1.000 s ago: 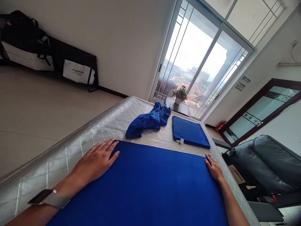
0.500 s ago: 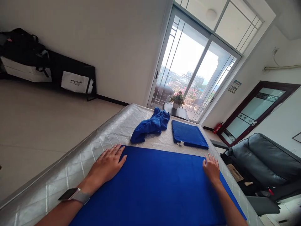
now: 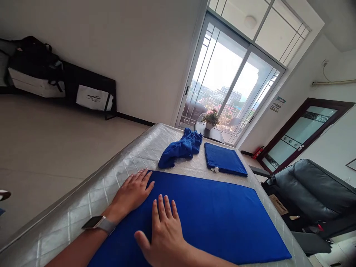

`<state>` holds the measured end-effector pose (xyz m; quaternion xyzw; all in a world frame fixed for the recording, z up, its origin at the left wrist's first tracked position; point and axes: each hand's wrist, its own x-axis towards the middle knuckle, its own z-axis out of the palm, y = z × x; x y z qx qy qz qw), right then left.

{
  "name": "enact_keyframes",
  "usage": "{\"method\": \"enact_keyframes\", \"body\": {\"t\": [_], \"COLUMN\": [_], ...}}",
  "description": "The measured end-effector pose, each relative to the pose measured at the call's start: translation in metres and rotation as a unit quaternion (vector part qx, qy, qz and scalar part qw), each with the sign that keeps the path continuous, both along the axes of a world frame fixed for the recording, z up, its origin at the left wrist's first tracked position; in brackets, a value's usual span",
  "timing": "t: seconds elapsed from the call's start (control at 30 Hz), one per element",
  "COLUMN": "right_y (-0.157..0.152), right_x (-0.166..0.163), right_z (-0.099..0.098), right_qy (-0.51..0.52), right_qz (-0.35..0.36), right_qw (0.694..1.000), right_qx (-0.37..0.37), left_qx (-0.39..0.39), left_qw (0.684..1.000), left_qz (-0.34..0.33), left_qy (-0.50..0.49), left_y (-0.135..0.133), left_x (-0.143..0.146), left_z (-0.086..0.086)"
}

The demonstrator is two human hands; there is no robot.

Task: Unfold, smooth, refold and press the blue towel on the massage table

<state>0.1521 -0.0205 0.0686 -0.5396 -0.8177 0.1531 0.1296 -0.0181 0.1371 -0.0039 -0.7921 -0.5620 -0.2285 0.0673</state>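
Note:
A blue cloth point(image 3: 222, 215) lies spread flat on a quilted silver-white mattress point(image 3: 83, 207). My left hand point(image 3: 133, 191), with a watch point(image 3: 96, 223) on its wrist, rests open on the cloth's far left corner. Over the left half of the cloth is my right hand point(image 3: 165, 233), open with palm down and fingers stretched; whether it presses on the fabric I cannot tell. Beyond the cloth's far edge lie a crumpled blue cloth point(image 3: 182, 148) and, to its right, a neatly folded blue cloth point(image 3: 225, 159) with a white tag point(image 3: 214, 169).
A potted plant point(image 3: 210, 118) stands on a small table past the mattress, before a sliding glass door point(image 3: 230, 74). To the right is a dark leather sofa point(image 3: 319, 189). Bags point(image 3: 36, 63) sit on a low black bench at left. Something partly seen shows at the left edge.
My right hand has moved left from the cloth's far right corner to its left half. My left hand stays at the far left corner. The view has shifted slightly.

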Motion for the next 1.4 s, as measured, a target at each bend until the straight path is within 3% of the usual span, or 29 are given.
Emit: {"method": "enact_keyframes", "body": {"t": [0.3, 0.57, 0.83, 1.27, 1.4], "right_y": [0.007, -0.003, -0.015, -0.057, -0.066], "right_x": [0.017, 0.072, 0.166, 0.372, 0.416], "right_z": [-0.013, -0.010, -0.008, -0.045, -0.050], "right_qy": [-0.003, -0.035, -0.086, -0.162, -0.151], "right_qz": [-0.036, -0.106, -0.228, -0.394, -0.437], "right_qw": [0.998, 0.992, 0.967, 0.905, 0.886], "right_qx": [-0.046, -0.065, -0.079, -0.021, -0.012], "left_qx": [-0.020, -0.025, -0.034, -0.047, -0.061], "left_qw": [0.999, 0.999, 0.999, 0.998, 0.998], "left_qz": [0.008, 0.003, 0.001, 0.010, 0.016], "left_qy": [-0.035, -0.046, -0.037, -0.030, -0.002], "left_y": [-0.003, 0.001, 0.006, 0.002, 0.002], "left_x": [0.003, 0.000, -0.004, -0.002, -0.003], "left_z": [0.007, 0.000, -0.010, 0.000, 0.003]}}
